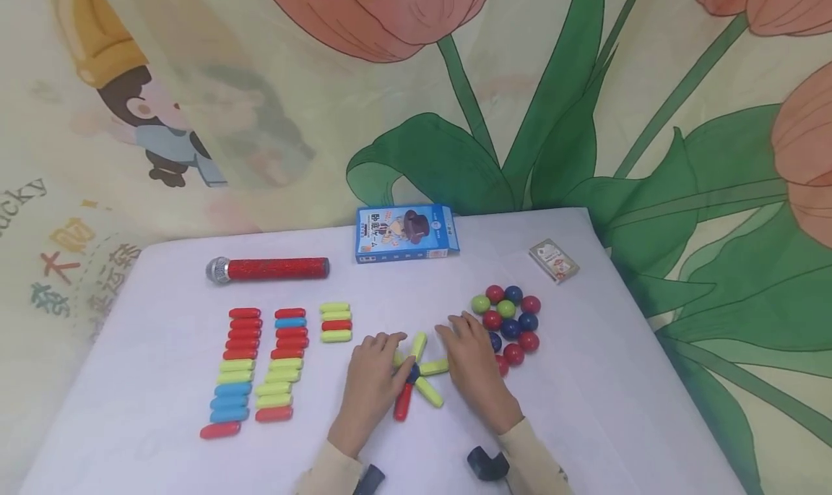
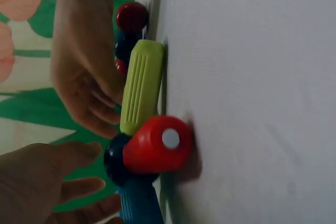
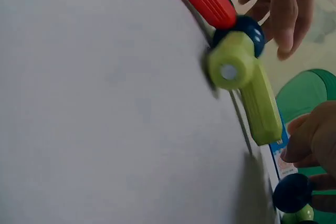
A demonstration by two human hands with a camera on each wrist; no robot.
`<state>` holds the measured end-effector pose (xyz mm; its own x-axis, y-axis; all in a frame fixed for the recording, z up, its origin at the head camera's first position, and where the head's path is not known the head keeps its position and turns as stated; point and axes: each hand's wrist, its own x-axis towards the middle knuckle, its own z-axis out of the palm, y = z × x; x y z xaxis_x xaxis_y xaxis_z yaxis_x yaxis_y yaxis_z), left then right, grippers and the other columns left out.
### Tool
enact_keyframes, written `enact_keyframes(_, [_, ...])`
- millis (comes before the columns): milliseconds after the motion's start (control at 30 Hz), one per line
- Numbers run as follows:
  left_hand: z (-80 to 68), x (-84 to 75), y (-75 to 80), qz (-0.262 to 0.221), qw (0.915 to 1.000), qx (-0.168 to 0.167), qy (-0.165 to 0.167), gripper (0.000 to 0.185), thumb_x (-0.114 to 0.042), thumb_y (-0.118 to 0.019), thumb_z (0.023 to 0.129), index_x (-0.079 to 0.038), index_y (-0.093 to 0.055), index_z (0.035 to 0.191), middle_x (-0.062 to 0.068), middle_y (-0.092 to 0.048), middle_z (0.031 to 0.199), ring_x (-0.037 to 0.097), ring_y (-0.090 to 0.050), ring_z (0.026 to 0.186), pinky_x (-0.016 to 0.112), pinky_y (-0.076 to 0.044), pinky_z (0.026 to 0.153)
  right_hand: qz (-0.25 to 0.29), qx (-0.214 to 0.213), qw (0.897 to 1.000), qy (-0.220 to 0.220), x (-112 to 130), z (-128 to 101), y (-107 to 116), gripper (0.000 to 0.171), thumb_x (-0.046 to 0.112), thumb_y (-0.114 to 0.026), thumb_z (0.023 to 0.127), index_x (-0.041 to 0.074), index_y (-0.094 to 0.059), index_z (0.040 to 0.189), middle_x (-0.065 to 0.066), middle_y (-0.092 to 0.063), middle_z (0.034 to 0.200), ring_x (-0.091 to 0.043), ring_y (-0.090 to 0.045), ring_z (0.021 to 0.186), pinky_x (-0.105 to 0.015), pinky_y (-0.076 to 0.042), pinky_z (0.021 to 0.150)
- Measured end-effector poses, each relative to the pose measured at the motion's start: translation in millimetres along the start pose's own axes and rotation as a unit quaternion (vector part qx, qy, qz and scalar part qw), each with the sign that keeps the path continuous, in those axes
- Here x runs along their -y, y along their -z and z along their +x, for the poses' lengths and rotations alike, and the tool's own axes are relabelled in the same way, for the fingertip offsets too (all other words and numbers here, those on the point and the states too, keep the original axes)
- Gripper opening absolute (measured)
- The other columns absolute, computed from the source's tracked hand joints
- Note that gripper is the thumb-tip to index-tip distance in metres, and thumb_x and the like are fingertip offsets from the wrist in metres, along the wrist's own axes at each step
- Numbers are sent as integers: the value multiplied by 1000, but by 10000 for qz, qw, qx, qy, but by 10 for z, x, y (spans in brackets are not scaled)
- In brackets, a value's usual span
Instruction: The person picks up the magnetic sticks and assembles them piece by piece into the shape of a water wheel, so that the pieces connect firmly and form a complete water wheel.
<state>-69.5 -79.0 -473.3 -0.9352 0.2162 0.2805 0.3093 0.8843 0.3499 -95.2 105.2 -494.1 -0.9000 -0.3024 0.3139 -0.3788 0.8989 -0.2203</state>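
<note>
A star of magnetic sticks lies between both hands, around a navy ball. Lime sticks and a red stick radiate from it. A blue stick on the far side shows in the left wrist view, while the hand covers it from above. My left hand hovers over the star's left side, thumb by the navy ball, fingers relaxed. At the outer end of a lime stick, my right hand has loosely bent fingers, with another navy ball beside them in the right wrist view.
Red, navy and green balls cluster right of my right hand. Rows of coloured sticks lie at left. A red microphone, a blue card box and a small card pack stand further back.
</note>
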Motion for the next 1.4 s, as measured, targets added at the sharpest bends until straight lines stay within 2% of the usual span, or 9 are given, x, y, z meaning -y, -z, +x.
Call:
enact_keyframes(233, [118, -133, -189, 536, 9983, 223, 3, 38, -33, -75, 81, -7, -67, 109, 7, -69, 88, 21, -52, 74, 32, -34, 66, 834, 119, 9956, -419, 14, 87, -37, 29, 1, -67, 86, 7, -66, 114, -12, -59, 117, -29, -56, 112, -37, -52, 91])
enact_keyframes(500, [154, -98, -171, 104, 9985, 519, 115, 34, -24, -73, 82, -7, -67, 111, 8, -71, 92, 21, -56, 77, 36, -39, 74, 1663, 170, 9830, -764, -4, 120, -93, 29, 6, -67, 88, 8, -63, 116, -6, -63, 114, -22, -61, 111, -31, -50, 94])
enact_keyframes(667, [155, -110, -153, -109, 9984, 546, -59, 34, -19, -74, 81, -5, -68, 111, 9, -71, 97, 21, -56, 82, 39, -41, 82, 1967, 350, 9760, -866, 11, 99, -103, 33, 7, -69, 86, 12, -63, 118, -3, -64, 116, -19, -60, 114, -30, -49, 96])
enact_keyframes(800, [153, -112, -147, -176, 9979, 530, -314, 33, -16, -74, 81, -5, -67, 112, 9, -70, 98, 23, -58, 89, 46, -40, 94, 1822, 308, 9797, -782, -9, 51, -46, 34, 10, -70, 87, 15, -63, 120, -2, -63, 118, -18, -60, 115, -30, -49, 96])
enact_keyframes(967, [146, -84, -123, -260, 9940, 832, -655, 34, -13, -75, 81, -13, -68, 114, 3, -71, 102, 23, -58, 103, 54, -29, 109, 1093, -616, 9889, -791, -146, -35, 128, 33, 9, -74, 81, 13, -66, 113, -4, -65, 110, -23, -62, 103, -35, -55, 84])
enact_keyframes(1100, [151, -80, -75, -340, 9905, 1023, -860, 34, -15, -76, 80, -18, -68, 113, -1, -71, 104, 24, -56, 110, 57, -24, 111, 373, -1133, 9877, -1013, -272, -116, 227, 31, 7, -78, 75, 9, -69, 105, -9, -67, 99, -27, -61, 86, -37, -55, 67])
enact_keyframes(1167, [157, -86, -58, -218, 9930, 898, -736, 33, -22, -75, 82, -18, -67, 114, -1, -69, 105, 23, -56, 108, 53, -30, 109, 159, -1119, 9876, -1092, -309, -149, 249, 31, 8, -79, 74, 8, -71, 103, -11, -68, 96, -28, -60, 82, -39, -54, 63])
enact_keyframes(1267, [178, -98, -59, 157, 9984, 499, -214, 36, -32, -72, 85, -14, -66, 116, 4, -67, 102, 24, -56, 98, 44, -41, 95, 4, -939, 9890, -1140, -331, -168, 252, 31, 8, -79, 74, 7, -71, 104, -13, -68, 95, -30, -61, 83, -40, -53, 65])
enact_keyframes(1400, [215, -110, -97, 550, 9972, 247, 446, 39, -33, -72, 85, -7, -65, 114, 10, -67, 92, 27, -54, 84, 40, -40, 77, -36, -589, 9916, -1154, -305, -140, 225, 30, 8, -79, 76, 7, -70, 105, -12, -69, 98, -30, -62, 87, -39, -49, 70])
